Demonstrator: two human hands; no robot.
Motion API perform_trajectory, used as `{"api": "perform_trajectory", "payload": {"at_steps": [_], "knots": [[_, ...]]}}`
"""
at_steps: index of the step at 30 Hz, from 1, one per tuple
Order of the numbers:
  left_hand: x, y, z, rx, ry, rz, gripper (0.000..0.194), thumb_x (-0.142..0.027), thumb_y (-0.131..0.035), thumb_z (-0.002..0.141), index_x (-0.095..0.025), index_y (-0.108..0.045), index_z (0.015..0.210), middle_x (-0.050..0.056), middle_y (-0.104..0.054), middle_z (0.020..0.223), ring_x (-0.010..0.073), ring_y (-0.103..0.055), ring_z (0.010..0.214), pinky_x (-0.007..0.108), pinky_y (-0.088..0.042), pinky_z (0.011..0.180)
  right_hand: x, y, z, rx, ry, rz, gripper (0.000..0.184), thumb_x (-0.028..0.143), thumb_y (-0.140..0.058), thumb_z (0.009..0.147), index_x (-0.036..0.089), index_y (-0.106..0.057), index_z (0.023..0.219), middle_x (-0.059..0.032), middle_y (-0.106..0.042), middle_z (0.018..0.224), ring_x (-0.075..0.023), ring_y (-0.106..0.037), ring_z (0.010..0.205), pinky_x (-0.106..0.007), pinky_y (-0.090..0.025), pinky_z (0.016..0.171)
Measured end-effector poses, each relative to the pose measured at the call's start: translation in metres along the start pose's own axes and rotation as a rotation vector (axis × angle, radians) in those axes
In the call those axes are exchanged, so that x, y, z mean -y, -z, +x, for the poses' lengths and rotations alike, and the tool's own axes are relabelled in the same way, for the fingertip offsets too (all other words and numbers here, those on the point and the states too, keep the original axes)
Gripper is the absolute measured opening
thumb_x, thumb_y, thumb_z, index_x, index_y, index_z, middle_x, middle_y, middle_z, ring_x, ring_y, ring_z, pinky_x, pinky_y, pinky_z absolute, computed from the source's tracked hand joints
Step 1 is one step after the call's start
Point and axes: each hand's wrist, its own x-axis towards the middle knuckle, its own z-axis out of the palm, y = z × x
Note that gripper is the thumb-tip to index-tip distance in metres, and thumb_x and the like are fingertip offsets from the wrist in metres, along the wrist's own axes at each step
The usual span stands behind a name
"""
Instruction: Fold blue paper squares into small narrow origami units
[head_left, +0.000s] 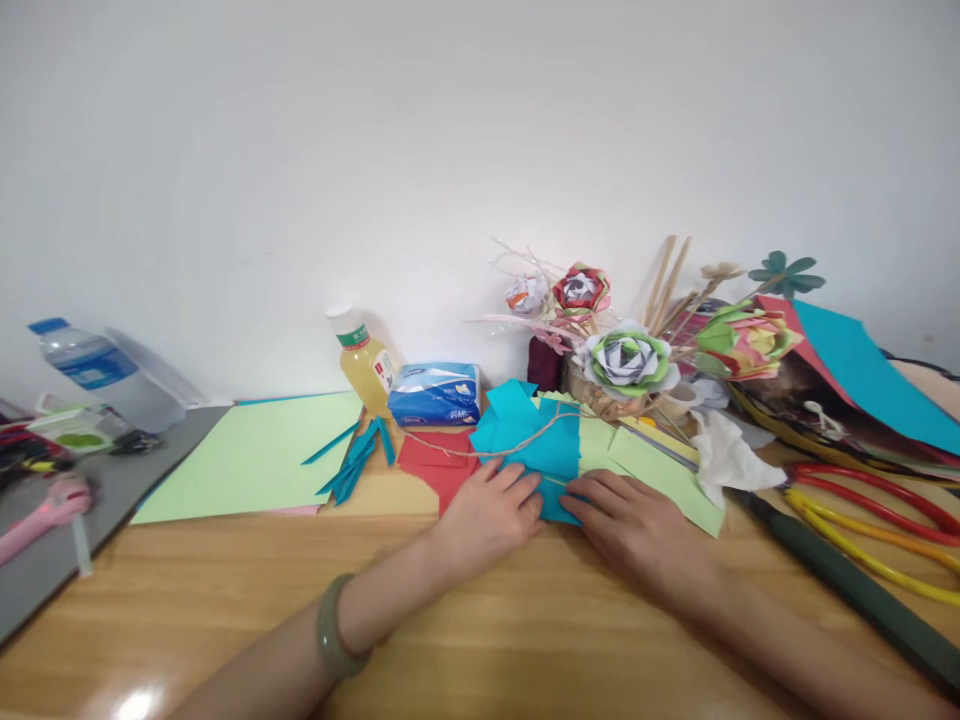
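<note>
A blue sheet of paper (pixel 556 503) lies on the table between my two hands, under the fingertips of both. My left hand (pixel 489 508) comes in from the left with bent fingers closed on the sheet's left side; its thumb is hidden. At the sheet's right edge, my right hand (pixel 630 520) has its fingers together on the paper, thumb side toward me. Just beyond are more blue paper pieces (pixel 499 425), with a thin brown string (pixel 450 450) draped across them. Red paper (pixel 431 465) sits left of my left hand, and light green paper (pixel 667 470) beyond my right.
Blue paper strips (pixel 356 465) lie by large green sheets (pixel 262 450). A tissue pack (pixel 435 393) and juice bottle (pixel 362 365) stand behind. Paper flowers (pixel 628 358) fill the back right. Red-and-yellow-handled scissors (pixel 862 510) and a dark green tool (pixel 847 580) lie right.
</note>
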Motion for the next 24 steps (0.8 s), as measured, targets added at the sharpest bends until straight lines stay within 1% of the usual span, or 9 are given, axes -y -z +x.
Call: {"api": "perform_trajectory", "payload": {"at_steps": [3, 6, 10, 12, 14, 16, 19, 21, 24], "knots": [[-0.001, 0.001, -0.01, -0.003, -0.039, -0.041, 0.015, -0.02, -0.05, 0.091, -0.013, -0.063, 0.096, 0.008, -0.065, 0.105, 0.022, -0.057, 0.098, 0.037, -0.046, 0.085, -0.003, 0.007, -0.005, 0.034, 0.024, 0.067, 0.026, 0.01, -0.041, 0.087, 0.017, -0.062, 0.101, -0.0085, -0.066, 0.092, -0.0188, -0.061, 0.084, -0.031, -0.051, 0.067], [-0.005, 0.007, -0.023, 0.006, -0.086, -0.096, 0.017, -0.017, -0.046, 0.092, -0.016, -0.063, 0.095, 0.007, -0.067, 0.101, 0.0181, -0.059, 0.093, 0.031, -0.049, 0.079, -0.003, 0.015, -0.015, 0.066, 0.07, 0.147, 0.029, 0.009, -0.04, 0.086, 0.019, -0.062, 0.103, -0.0067, -0.066, 0.095, -0.0169, -0.061, 0.086, -0.029, -0.051, 0.071], [-0.008, 0.013, -0.033, 0.001, -0.087, -0.16, 0.021, -0.018, -0.042, 0.094, -0.016, -0.063, 0.095, 0.006, -0.067, 0.1, 0.0152, -0.061, 0.085, 0.027, -0.051, 0.074, 0.0, 0.02, -0.024, 0.068, -0.043, 0.225, 0.034, 0.005, -0.039, 0.081, 0.02, -0.064, 0.098, -0.0072, -0.066, 0.102, -0.0189, -0.061, 0.095, -0.032, -0.051, 0.078], [-0.008, 0.014, -0.034, -0.008, -0.078, -0.186, 0.022, -0.02, -0.042, 0.094, -0.016, -0.063, 0.095, 0.006, -0.067, 0.1, 0.0154, -0.061, 0.084, 0.027, -0.052, 0.074, 0.003, 0.021, -0.025, 0.053, -0.092, 0.207, 0.028, 0.01, -0.044, 0.081, 0.02, -0.064, 0.098, -0.0072, -0.066, 0.105, -0.0213, -0.06, 0.098, -0.036, -0.05, 0.081], [-0.01, 0.015, -0.035, -0.02, -0.063, -0.207, 0.022, -0.022, -0.042, 0.094, -0.016, -0.063, 0.096, 0.006, -0.067, 0.101, 0.0164, -0.06, 0.085, 0.028, -0.052, 0.074, 0.007, 0.021, -0.025, 0.029, -0.101, 0.171, 0.021, 0.018, -0.051, 0.083, 0.019, -0.064, 0.099, -0.0082, -0.066, 0.105, -0.0242, -0.059, 0.099, -0.04, -0.049, 0.083], [-0.013, 0.014, -0.036, -0.052, -0.033, -0.215, 0.021, -0.023, -0.043, 0.094, -0.014, -0.062, 0.096, 0.006, -0.067, 0.101, 0.018, -0.06, 0.086, 0.03, -0.052, 0.074, 0.01, 0.02, -0.025, 0.025, -0.09, 0.155, 0.018, 0.022, -0.053, 0.084, 0.019, -0.064, 0.098, -0.0083, -0.066, 0.099, -0.0246, -0.059, 0.096, -0.04, -0.049, 0.079], [-0.019, 0.015, -0.037, -0.104, 0.007, -0.21, 0.02, -0.023, -0.045, 0.092, -0.013, -0.062, 0.095, 0.007, -0.066, 0.099, 0.0199, -0.059, 0.086, 0.033, -0.051, 0.073, 0.014, 0.017, -0.026, 0.051, -0.058, 0.192, 0.018, 0.018, -0.049, 0.087, 0.02, -0.064, 0.096, -0.006, -0.063, 0.087, -0.02, -0.06, 0.082, -0.034, -0.049, 0.07], [-0.022, 0.017, -0.037, -0.083, 0.032, -0.258, 0.018, -0.022, -0.047, 0.092, -0.014, -0.063, 0.093, 0.006, -0.066, 0.094, 0.0192, -0.058, 0.084, 0.031, -0.05, 0.07, 0.015, 0.015, -0.026, 0.074, -0.062, 0.24, 0.02, 0.017, -0.046, 0.089, 0.021, -0.064, 0.098, -0.005, -0.062, 0.084, -0.0175, -0.059, 0.076, -0.03, -0.048, 0.065], [-0.022, 0.021, -0.035, -0.008, 0.112, -0.449, 0.017, -0.028, -0.051, 0.091, -0.017, -0.065, 0.092, 0.003, -0.064, 0.088, 0.0167, -0.056, 0.08, 0.026, -0.048, 0.065, 0.014, 0.014, -0.025, 0.116, -0.129, 0.314, 0.019, 0.019, -0.047, 0.089, 0.023, -0.064, 0.097, -0.0044, -0.061, 0.086, -0.0168, -0.059, 0.076, -0.028, -0.047, 0.063]]}}
